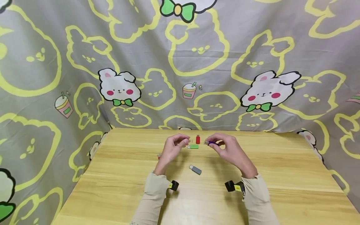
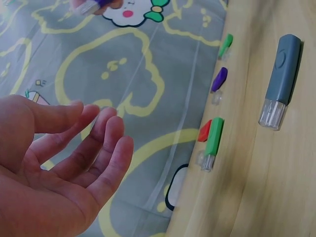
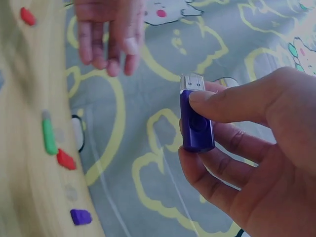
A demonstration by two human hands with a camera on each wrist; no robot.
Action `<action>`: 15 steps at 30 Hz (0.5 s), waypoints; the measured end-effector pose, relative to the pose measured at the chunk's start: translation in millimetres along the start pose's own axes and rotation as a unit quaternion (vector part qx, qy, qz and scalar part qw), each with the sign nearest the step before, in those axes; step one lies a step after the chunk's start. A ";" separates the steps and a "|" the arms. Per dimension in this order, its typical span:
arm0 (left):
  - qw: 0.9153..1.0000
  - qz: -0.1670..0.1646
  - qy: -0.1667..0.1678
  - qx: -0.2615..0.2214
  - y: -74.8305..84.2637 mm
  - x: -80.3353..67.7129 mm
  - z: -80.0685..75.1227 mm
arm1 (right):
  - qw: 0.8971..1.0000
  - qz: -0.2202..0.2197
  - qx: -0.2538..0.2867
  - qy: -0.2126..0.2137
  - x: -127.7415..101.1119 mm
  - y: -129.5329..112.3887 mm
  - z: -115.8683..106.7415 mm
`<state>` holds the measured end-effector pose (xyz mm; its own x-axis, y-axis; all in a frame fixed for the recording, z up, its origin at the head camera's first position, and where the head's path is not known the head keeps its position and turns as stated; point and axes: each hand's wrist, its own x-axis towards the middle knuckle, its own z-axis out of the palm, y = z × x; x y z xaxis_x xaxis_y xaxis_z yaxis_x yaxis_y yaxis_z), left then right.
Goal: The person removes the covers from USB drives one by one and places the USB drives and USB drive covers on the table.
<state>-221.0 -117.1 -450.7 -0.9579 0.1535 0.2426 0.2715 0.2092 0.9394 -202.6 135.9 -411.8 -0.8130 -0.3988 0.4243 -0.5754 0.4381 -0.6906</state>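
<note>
my right hand (image 1: 229, 150) pinches the purple usb stick (image 3: 196, 118) between thumb and curled fingers (image 3: 217, 170), lifted above the far middle of the wooden surface (image 1: 281, 175) with its clear plug end pointing away from my palm. my left hand (image 1: 172, 148) hangs released and holding nothing, fingers loose, just left of the green stick (image 1: 193, 146) and the red stick (image 1: 198, 139), while the grey stick (image 1: 195, 169) lies nearer me. i think the light pinch on smooth plastic could let the purple stick twist or drop onto the others.
</note>
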 end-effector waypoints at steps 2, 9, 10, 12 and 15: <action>1.000 -0.002 -0.001 -0.004 -0.4 0.6 1.2 | 1.000 0.002 0.001 0.016 2.4 -0.3 -0.2; 1.000 -0.002 -0.003 -0.005 3.2 0.3 3.3 | 0.998 0.021 0.012 0.053 1.6 3.0 2.6; 1.000 -0.002 -0.005 -0.007 4.0 0.1 3.5 | 0.998 0.024 0.015 0.061 1.1 3.6 3.4; 1.000 -0.002 -0.008 -0.011 5.6 -0.3 4.0 | 0.996 0.030 0.023 0.078 0.8 4.7 5.3; 1.000 -0.005 -0.011 -0.016 8.7 -0.7 4.8 | 0.994 0.043 0.043 0.093 1.0 4.9 9.5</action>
<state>-217.5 -110.7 -443.9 -0.9580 0.1725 0.2289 0.2591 0.1796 0.9490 -205.4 130.0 -420.3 -0.8662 -0.2024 0.4568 -0.4991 0.3913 -0.7732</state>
